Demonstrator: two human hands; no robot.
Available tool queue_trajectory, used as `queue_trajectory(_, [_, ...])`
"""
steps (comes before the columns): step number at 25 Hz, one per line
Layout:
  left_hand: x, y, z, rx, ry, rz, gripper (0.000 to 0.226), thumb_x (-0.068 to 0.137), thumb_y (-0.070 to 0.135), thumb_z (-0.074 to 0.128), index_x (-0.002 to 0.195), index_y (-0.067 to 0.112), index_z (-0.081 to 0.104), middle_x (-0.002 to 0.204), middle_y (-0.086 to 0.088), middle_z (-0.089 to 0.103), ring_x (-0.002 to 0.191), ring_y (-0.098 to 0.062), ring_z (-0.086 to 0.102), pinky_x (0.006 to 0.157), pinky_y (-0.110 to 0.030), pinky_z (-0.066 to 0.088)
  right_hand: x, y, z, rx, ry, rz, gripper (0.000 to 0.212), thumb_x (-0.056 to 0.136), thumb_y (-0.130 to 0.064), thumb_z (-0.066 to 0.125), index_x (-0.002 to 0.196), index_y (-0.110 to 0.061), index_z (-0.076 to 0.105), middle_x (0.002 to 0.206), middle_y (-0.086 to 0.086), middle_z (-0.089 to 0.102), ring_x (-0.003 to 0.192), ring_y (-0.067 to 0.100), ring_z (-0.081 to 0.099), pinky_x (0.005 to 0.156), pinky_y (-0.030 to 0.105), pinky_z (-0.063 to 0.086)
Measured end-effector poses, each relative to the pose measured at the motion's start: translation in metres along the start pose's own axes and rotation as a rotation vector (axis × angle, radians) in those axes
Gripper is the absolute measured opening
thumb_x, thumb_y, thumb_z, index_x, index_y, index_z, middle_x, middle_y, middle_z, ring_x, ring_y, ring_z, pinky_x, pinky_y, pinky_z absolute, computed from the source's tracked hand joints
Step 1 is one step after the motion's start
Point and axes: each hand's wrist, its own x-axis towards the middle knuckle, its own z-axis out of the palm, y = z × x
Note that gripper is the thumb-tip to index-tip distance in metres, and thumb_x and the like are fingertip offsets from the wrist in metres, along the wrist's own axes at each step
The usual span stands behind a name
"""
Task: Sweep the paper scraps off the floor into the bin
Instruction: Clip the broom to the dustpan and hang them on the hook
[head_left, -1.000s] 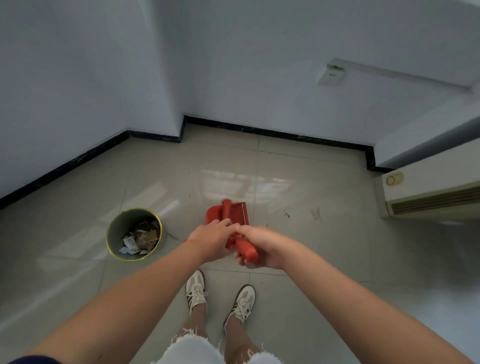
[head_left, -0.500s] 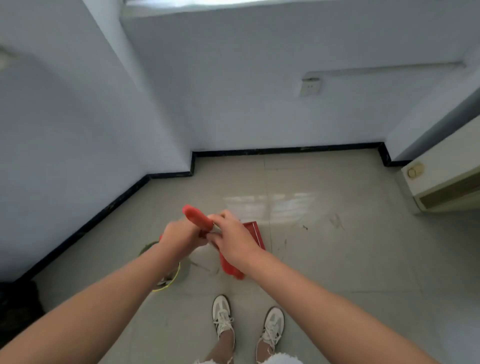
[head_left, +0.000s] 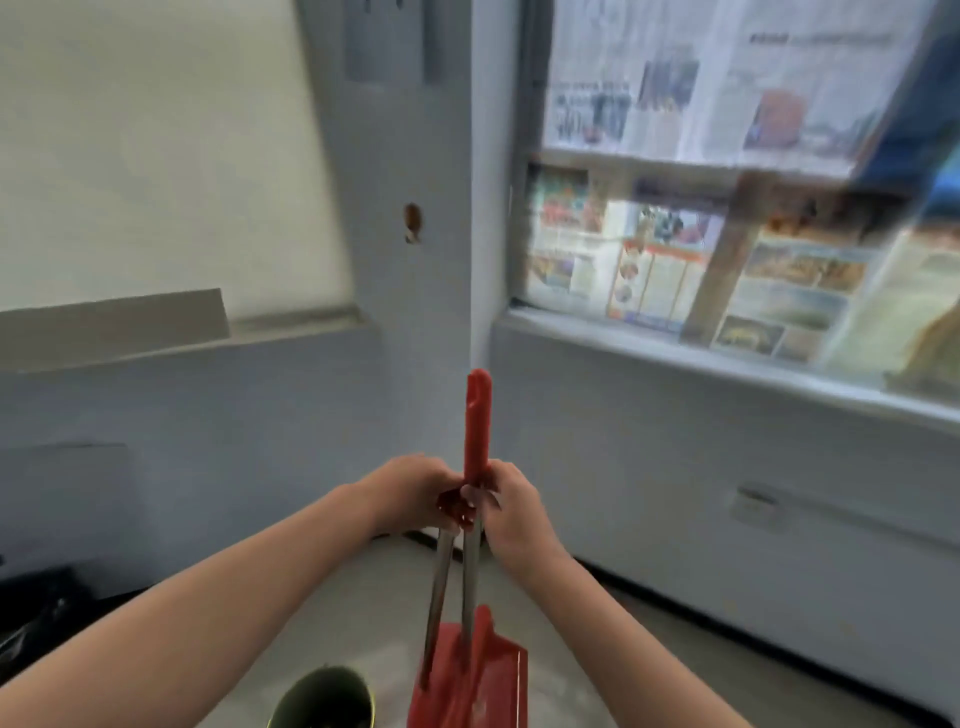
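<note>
Two metal shafts with red grips stand upright in front of me, side by side. My right hand (head_left: 506, 512) is closed around the longer red handle (head_left: 477, 423), which sticks up above my fingers. My left hand (head_left: 410, 493) grips the shorter red handle end (head_left: 451, 506) beside it. The red dustpan (head_left: 475, 680) hangs below at the bottom of the view. The round green-rimmed bin (head_left: 324, 699) sits on the floor at the bottom edge, left of the dustpan; its contents are hidden. No paper scraps show on the floor.
A wall corner rises straight ahead. Windows covered with newspaper (head_left: 701, 208) fill the upper right above a ledge. A pale panel and ledge (head_left: 114, 322) are on the left wall. A dark bag (head_left: 36, 618) lies at the lower left. A wall socket (head_left: 753, 506) is at right.
The view has tilted up from the floor to the walls and windows. Both handles have been raised upright, and the dustpan now hangs below my hands next to the bin.
</note>
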Motion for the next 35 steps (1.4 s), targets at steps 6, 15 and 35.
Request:
queue_trajectory(6, [0.022,-0.071,-0.054,-0.015,0.189,-0.007,0.016,0.081,0.04,0.068,0.093,0.033,0.061,0.089,0.019,0.064,0.091,-0.006,0.056,0.092,-0.027,0.041,0.093,-0.049,0.024,0.073,0.015,-0.052,0.013,0.097,-0.008,0.047,0.096,-0.018,0.055,0.098,0.003,0.06,0.085,0.013,0.066,0.069,0.021,0.055])
queue_trajectory(15, [0.108,-0.195,-0.081,-1.025,0.619,-0.132,0.021,0.101,0.035,0.043,0.108,0.024,0.059,0.096,-0.001,0.068,0.091,-0.01,0.065,0.083,-0.027,0.054,0.257,-0.056,0.096,0.109,0.061,0.151,0.018,0.096,-0.006,0.045,0.086,-0.012,0.059,0.078,0.004,0.06,0.063,0.013,0.058,0.051,0.018,0.048])
queue_trajectory(35, [0.327,-0.358,-0.113,-0.646,0.674,-0.627,0.031,0.098,0.04,0.046,0.107,0.015,0.063,0.094,0.001,0.07,0.081,-0.011,0.064,0.076,-0.022,0.047,0.555,-0.007,0.133,0.25,-0.076,0.239,0.018,0.098,-0.015,0.04,0.096,-0.015,0.058,0.094,0.009,0.067,0.084,0.026,0.067,0.074,0.038,0.06])
